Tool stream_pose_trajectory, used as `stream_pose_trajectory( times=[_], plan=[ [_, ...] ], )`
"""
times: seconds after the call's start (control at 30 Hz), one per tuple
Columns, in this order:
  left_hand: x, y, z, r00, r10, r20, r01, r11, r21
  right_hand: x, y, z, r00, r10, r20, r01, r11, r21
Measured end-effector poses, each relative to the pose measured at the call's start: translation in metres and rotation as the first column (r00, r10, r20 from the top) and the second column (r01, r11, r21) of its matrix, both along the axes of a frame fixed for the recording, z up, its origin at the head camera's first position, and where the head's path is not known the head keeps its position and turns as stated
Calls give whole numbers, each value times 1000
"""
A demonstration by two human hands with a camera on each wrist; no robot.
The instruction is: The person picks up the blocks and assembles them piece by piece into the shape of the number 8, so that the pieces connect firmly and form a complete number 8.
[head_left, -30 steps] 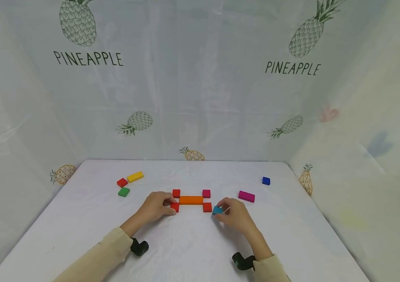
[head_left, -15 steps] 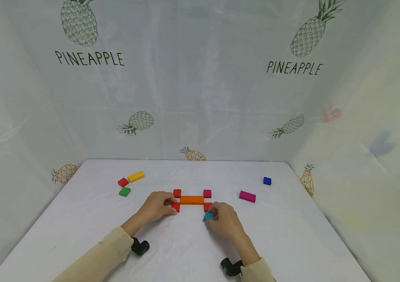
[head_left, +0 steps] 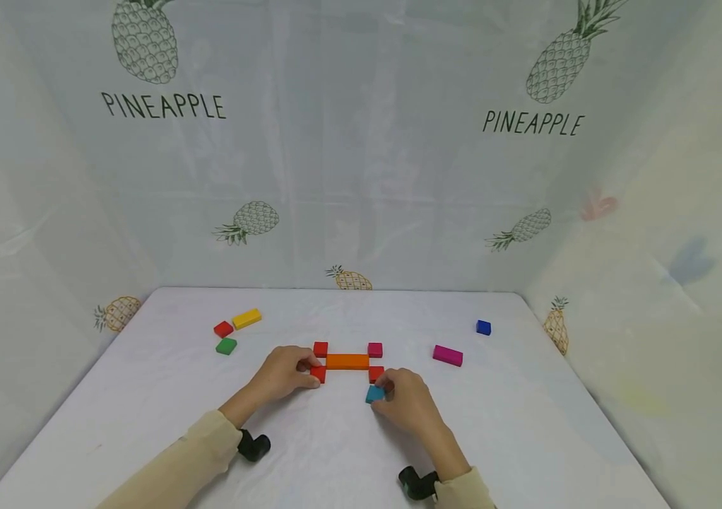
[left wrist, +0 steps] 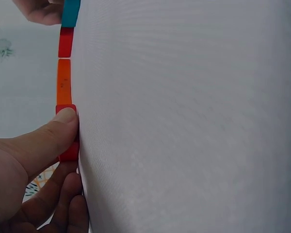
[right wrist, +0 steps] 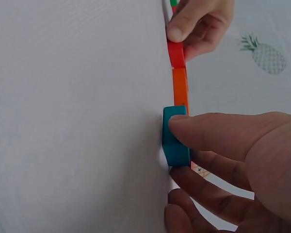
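My left hand (head_left: 282,371) pinches a red block (left wrist: 68,154) between thumb and fingers at the near left corner of an orange bar (head_left: 347,362). A teal block (head_left: 374,394) is gripped by my right hand (head_left: 408,401), and the right wrist view has the thumb across its near face. It sits just in front of the near right red block (head_left: 376,375); whether the two touch I cannot tell. Along the bar's far side stand a red block (head_left: 321,349) at the left end and a pinkish-red block (head_left: 375,350) at the right.
Far left on the white table (head_left: 145,424) lie a yellow bar (head_left: 246,319), a red block (head_left: 224,329) and a green block (head_left: 226,346). To the right are a magenta bar (head_left: 448,355) and a dark blue block (head_left: 484,327). A pineapple-print curtain rises behind.
My right hand has brought the teal block leftward and slightly nearer, from beside the near right red block to just in front of it. The left hand has stayed on its red block.
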State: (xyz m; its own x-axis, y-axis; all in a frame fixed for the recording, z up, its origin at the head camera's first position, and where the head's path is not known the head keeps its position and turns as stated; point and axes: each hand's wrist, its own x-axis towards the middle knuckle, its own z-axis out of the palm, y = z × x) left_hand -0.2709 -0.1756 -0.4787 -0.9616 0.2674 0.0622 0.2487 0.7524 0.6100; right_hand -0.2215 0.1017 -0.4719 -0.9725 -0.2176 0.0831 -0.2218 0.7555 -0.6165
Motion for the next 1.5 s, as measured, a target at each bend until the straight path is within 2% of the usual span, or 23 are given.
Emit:
stream_pose_trajectory(
  times=[0.43,0.67,1.03,1.27,1.5],
  plan=[
    [-1,2,0,1000,-3,1,3,1000,11,0,1,-6,999,-30,-24,29,999,-46],
    [-5,2,0,1000,-18,-11,18,1000,-22,-2,2,-9,999,-35,-20,33,996,-86],
    [-5,1,-1,999,-29,-23,28,999,-39,-2,2,-11,999,-41,-23,38,995,-88],
    [-5,0,-7,1000,-8,-18,8,999,-43,-3,1,-12,999,-36,-21,34,995,-89],
    [-6,1,-8,1000,-6,-12,6,1000,-29,-4,1,-12,999,-37,-22,35,996,-88]
  ],
)
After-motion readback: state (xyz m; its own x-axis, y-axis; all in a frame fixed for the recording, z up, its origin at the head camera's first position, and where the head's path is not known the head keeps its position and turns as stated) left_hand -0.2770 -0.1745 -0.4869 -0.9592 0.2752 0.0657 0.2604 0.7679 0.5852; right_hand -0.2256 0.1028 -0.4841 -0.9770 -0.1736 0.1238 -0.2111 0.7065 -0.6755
